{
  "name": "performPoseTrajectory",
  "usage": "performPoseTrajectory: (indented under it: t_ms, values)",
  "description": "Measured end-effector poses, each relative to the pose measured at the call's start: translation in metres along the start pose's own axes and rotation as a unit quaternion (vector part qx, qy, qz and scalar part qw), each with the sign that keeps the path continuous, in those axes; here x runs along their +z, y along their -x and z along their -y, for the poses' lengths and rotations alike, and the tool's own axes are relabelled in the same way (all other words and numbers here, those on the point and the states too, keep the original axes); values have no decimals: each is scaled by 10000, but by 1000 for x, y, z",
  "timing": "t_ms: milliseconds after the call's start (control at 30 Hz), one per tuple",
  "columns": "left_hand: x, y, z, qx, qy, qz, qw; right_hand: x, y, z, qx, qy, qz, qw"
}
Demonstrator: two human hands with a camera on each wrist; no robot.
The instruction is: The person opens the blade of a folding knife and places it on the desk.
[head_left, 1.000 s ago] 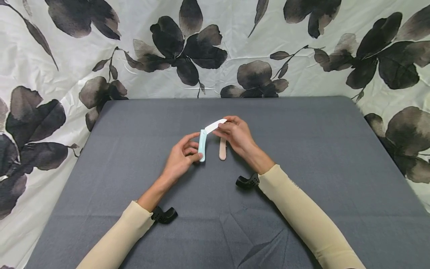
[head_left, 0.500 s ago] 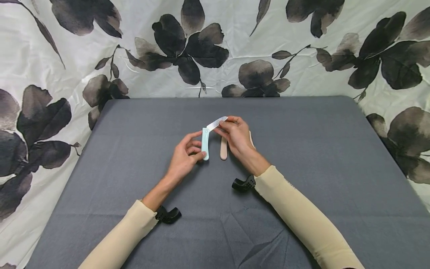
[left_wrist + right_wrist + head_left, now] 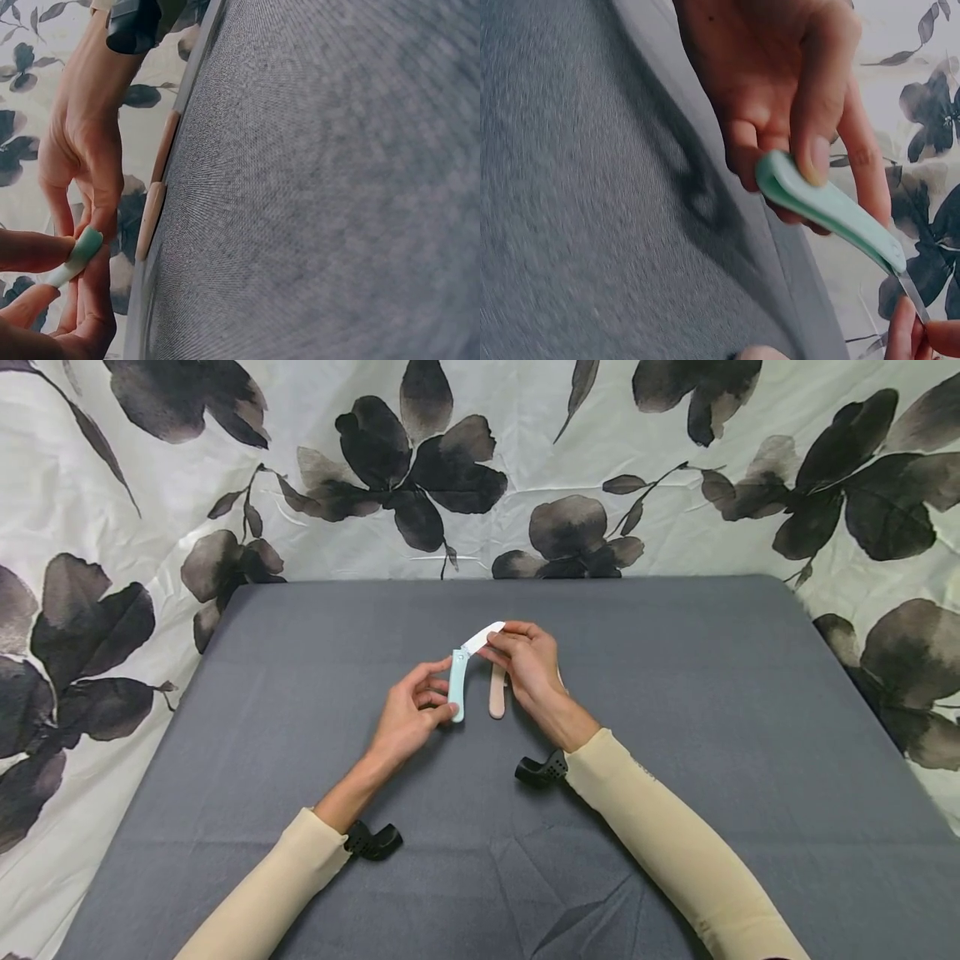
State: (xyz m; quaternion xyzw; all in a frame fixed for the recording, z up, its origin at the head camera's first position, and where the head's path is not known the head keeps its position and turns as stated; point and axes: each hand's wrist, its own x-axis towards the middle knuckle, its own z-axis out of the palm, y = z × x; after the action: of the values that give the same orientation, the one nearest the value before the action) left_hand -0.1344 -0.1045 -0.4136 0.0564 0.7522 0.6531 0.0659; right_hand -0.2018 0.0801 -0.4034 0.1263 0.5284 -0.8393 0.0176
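A folding knife with a mint-green handle and a pale blade is held above the table, its blade angled up and to the right from the handle. My left hand grips the handle between thumb and fingers. The blade's far part is pinched by my right hand. In the right wrist view the green handle lies under the left thumb, and the metal blade runs to the right fingertips. A pinkish-tan flat piece lies on the table, its upper end hidden by the right hand.
The grey cloth-covered table has some creases near its front. Behind it hangs a white floral sheet. In the left wrist view two tan pieces, one farther and one nearer, lie near the table's edge. Black wrist devices sit at both cuffs.
Both hands and the knife have shifted slightly, the left hand a little to the right of where it was a second ago. Both holds on the knife are unchanged.
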Motion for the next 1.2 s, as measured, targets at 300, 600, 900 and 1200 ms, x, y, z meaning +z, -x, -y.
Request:
performPoseTrajectory:
  t_ms: [300, 600, 900, 1200]
  values:
    - [-1, 1, 2, -88, -86, 121, 9999, -1, -6, 5, -40, 526, 201, 9984]
    - [-1, 2, 2, -165, -208, 196, 9995, -2, -12, 10, 126, 1062, 363, 9936]
    - [0, 2, 2, -196, -191, 254, 9993, 0, -16, 15, 198, 1267, 573, 9901]
    - [1, 3, 3, -214, -172, 252, 9993, -1, -18, 16, 208, 1558, 752, 9847]
